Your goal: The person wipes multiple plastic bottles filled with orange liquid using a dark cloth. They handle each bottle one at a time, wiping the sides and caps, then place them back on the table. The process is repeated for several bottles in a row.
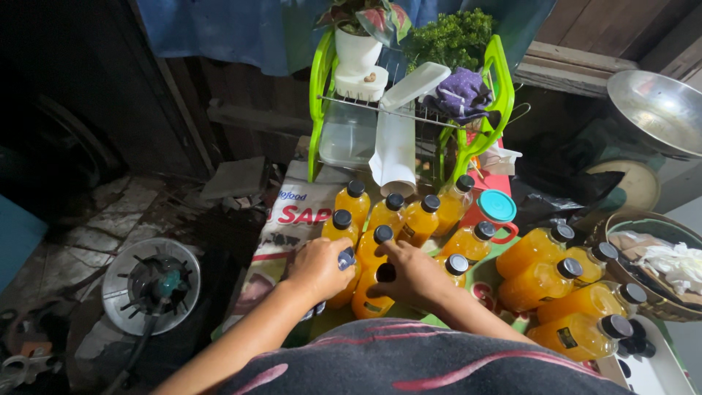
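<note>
My left hand (316,268) is closed around a black bottle cap (346,258) beside an uncapped bottle of orange juice (373,291). My right hand (411,273) rests on that open bottle, its dark mouth showing between the two hands. Several capped orange juice bottles (387,213) stand upright just beyond the hands. More capped bottles (545,281) lie on their sides to the right.
A green dish rack (498,95) with a white pot, a lid and a purple cloth stands behind the bottles. A red jug with a teal lid (496,207), a metal bowl (656,110), a woven basket (662,227) and a gas burner (151,284) on the floor surround the spot.
</note>
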